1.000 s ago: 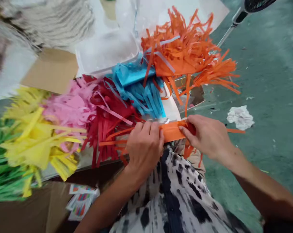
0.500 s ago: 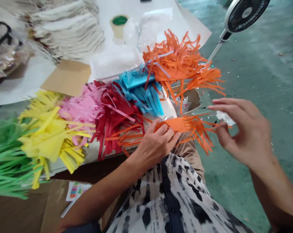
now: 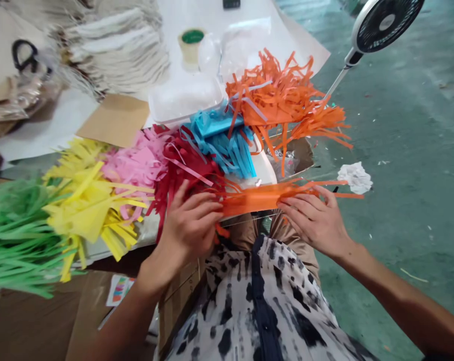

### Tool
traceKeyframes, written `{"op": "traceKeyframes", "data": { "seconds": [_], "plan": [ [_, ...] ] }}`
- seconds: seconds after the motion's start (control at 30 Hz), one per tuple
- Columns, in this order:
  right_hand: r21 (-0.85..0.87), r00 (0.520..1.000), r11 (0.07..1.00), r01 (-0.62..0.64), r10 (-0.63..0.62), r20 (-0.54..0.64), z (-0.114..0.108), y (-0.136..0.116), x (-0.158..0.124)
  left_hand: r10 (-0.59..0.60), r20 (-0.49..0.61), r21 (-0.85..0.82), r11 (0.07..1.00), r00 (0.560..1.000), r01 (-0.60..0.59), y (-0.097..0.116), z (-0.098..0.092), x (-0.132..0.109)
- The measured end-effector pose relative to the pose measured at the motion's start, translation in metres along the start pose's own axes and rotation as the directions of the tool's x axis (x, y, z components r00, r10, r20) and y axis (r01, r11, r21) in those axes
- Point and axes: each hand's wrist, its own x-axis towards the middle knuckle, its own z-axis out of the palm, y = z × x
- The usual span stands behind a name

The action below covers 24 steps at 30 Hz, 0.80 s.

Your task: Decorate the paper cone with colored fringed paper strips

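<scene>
Between my hands an orange fringed paper tassel [image 3: 251,199] is stretched out sideways at the table's front edge. My left hand [image 3: 191,220] is closed on its left end, and my right hand [image 3: 313,215] grips the right end, with orange strips sticking out past the fingers. Both thumbs are mostly hidden. Just behind lie a dark red fringed bundle [image 3: 189,160] and a blue one [image 3: 227,145]. Farther back, a heap of orange fringed paper [image 3: 275,98] rests at the table's right side.
Pink [image 3: 137,158], yellow [image 3: 86,205] and green [image 3: 20,235] fringed bundles line the left front edge. A white foam tray [image 3: 185,100], brown paper [image 3: 114,120], tape rolls [image 3: 191,47] and stacked white cords [image 3: 114,50] lie behind. A fan [image 3: 387,22] stands at right; crumpled white paper [image 3: 355,178] lies on the floor.
My right hand has come in from the right and taken hold of the orange tassel. My left hand has shifted left to its other end, and the tassel is now pulled straight.
</scene>
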Motion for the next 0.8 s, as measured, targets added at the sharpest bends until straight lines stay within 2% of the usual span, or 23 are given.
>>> {"op": "traceKeyframes", "data": {
  "seconds": [0.07,0.13,0.2,0.3,0.4,0.53,0.67,0.8],
  "plan": [
    [0.007,1.000,1.000,-0.021,0.021,-0.008,0.000,-0.003,0.001,-0.055,-0.104,0.070,0.996,0.993,0.063,0.006,-0.007,0.003],
    [0.019,0.999,0.999,-0.050,0.050,0.014,-0.001,-0.005,0.003,-0.015,-0.170,0.049,0.999,0.985,0.023,0.023,0.000,0.012],
    [0.040,0.997,0.997,-0.062,0.061,0.039,-0.003,-0.005,0.005,0.087,-0.115,-0.069,0.993,0.990,-0.095,0.043,0.018,0.023],
    [0.074,0.998,0.996,-0.056,0.054,0.039,-0.006,-0.001,0.005,0.102,-0.044,-0.097,0.990,0.994,-0.106,0.061,0.050,0.032],
    [0.133,0.996,0.987,-0.089,0.086,0.025,-0.009,0.004,0.006,0.013,-0.053,-0.127,0.992,0.998,-0.020,0.060,0.063,0.031],
    [0.178,0.975,0.961,-0.214,0.198,0.102,-0.011,0.008,0.014,-0.167,0.021,-0.196,0.966,0.986,0.168,0.050,0.052,0.030],
    [0.077,0.941,0.955,-0.285,0.263,0.213,-0.012,0.004,0.028,-0.317,0.071,-0.202,0.924,0.946,0.325,0.046,0.042,0.037],
    [-0.077,0.915,0.951,-0.301,0.310,0.257,-0.011,-0.002,0.040,-0.394,0.065,-0.109,0.911,0.917,0.399,0.044,0.046,0.045]
  ]
}}
